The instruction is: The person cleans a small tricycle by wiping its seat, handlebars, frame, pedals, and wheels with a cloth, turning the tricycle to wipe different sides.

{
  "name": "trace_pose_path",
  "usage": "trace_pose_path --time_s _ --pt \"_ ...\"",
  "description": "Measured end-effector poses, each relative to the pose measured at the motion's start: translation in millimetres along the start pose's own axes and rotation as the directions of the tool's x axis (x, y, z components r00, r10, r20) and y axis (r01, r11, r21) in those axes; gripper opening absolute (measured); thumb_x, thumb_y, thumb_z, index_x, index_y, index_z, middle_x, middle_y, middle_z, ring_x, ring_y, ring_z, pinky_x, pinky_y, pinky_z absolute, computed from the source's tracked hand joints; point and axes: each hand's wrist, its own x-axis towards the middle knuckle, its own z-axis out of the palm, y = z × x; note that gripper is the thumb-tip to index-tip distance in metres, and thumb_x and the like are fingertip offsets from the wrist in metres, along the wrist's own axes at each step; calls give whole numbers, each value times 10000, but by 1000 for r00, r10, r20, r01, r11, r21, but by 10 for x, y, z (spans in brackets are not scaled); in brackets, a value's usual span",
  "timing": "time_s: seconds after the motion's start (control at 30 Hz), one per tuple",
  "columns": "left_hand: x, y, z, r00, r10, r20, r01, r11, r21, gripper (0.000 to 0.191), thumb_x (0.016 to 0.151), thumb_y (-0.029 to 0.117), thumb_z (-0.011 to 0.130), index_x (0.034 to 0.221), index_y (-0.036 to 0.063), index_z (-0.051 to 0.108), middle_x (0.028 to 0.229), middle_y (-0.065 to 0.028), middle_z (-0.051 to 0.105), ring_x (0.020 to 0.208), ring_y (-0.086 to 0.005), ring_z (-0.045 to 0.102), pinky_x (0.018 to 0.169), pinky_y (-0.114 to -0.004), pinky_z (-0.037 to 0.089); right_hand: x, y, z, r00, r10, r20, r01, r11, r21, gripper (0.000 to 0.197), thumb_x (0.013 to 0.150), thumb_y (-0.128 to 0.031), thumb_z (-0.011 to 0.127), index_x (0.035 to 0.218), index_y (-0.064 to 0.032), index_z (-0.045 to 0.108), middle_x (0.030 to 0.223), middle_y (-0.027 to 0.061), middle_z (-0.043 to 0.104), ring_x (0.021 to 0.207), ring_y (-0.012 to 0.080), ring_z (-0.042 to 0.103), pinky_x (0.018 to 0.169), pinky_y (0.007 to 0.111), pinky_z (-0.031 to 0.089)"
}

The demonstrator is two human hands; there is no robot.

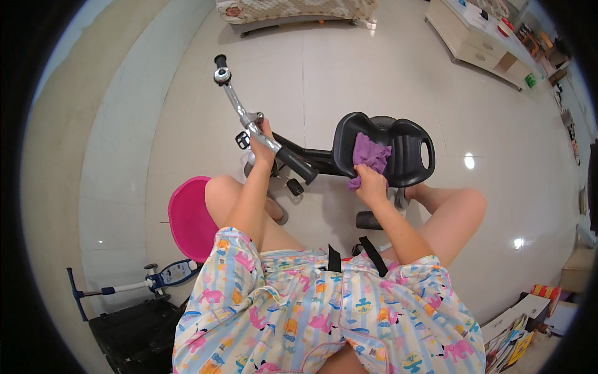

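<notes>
A child's tricycle stands before me, its chrome handlebar on the left and its black plastic seat on the right. My left hand is at the handlebar's stem, partly hidden behind the bar, with its fingers around the metal. In my right hand is a crumpled purple cloth, which lies against the seat's surface. A round bell sits near the far black grip. One pedal shows below the near grip.
A pink plastic basin stands beside my left knee. Behind it are a blue and white kick scooter and a black case. A drawer cabinet stands at upper right, a cloth-covered sofa at the top, and papers at lower right.
</notes>
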Motion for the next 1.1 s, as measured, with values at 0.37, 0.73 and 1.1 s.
trace_pose_path --time_s 0.37,0.73,1.1 --pt "882 -733 -24 950 24 310 26 988 -155 273 860 272 604 956 23 547 833 -17 527 797 -136 480 751 -277 407 747 -215 -350 941 -21 337 53 995 -85 344 615 -160 649 956 -115 643 757 157 639 739 327 625 676 411 488" --pt "924 -881 40 922 166 349 -191 981 37 463 727 135 663 1141 45 479 856 -156 570 807 -263 570 726 -385 461 729 -300 -237 983 11 185 -15 1000 19 390 656 -76 629 1044 -108 598 860 158 643 857 333 609 726 418 477" --pt "1032 -1149 116 956 51 288 -73 995 65 621 726 95 675 1285 123 404 1043 -201 512 939 -305 545 807 -392 464 1097 -158 20 969 -234 -84 208 948 -241 514 610 -1 643 1089 -152 534 902 44 586 897 252 545 816 392 367"
